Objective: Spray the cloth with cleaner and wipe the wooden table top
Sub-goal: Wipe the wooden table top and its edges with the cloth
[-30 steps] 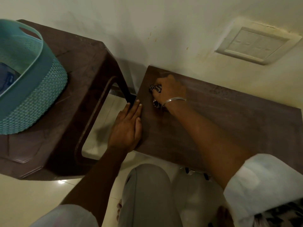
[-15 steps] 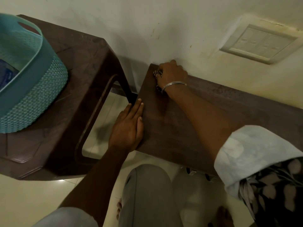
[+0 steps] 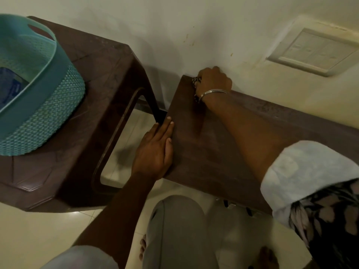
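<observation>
Against cream wall (image 3: 155, 26), at far left corner of wooden bench (image 3: 223, 152): gripped checkered cloth (image 3: 195, 80) in curled right hand (image 3: 213, 80). Rested left hand (image 3: 153, 152) flat, fingers together, on bench's left edge. Alongside: brown stool (image 3: 97, 84) bearing teal basket (image 3: 58, 105); pale tiled floor (image 3: 29, 230) beneath.

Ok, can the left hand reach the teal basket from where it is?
Probably yes. The left hand lies flat, holding nothing, on the table's left edge; only an open gap and bare stool top lie between it and the basket. The right hand, on the cloth, is well clear.
</observation>
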